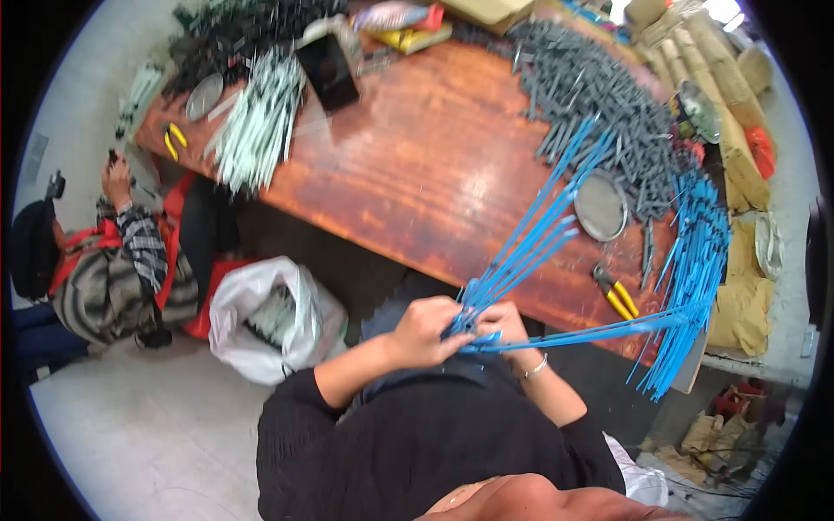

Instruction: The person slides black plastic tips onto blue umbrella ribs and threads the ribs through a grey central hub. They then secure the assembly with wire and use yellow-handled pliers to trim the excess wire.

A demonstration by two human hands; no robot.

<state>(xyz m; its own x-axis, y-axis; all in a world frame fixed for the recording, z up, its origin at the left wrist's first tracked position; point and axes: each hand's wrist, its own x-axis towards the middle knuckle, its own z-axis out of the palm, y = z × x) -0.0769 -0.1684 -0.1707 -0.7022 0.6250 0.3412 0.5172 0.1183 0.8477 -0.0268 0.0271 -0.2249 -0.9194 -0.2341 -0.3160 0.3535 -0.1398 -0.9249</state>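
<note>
In front of my body, a fanned bunch of long blue cable ties rises from my hands over the table edge. My left hand is closed around the bunched lower ends. Close beside it, my right hand pinches at the same ends, its fingertips partly hidden by the ties. A few of the held ties stretch sideways to the right, reaching a large pile of blue cable ties on the table's right end. The ends between my fingers are too small to make out singly.
On the wooden table lie yellow-handled cutters, a round metal dish, a grey heap of plastic pieces, pale green ties and a dark tablet. A white sack stands left; another person sits beyond it.
</note>
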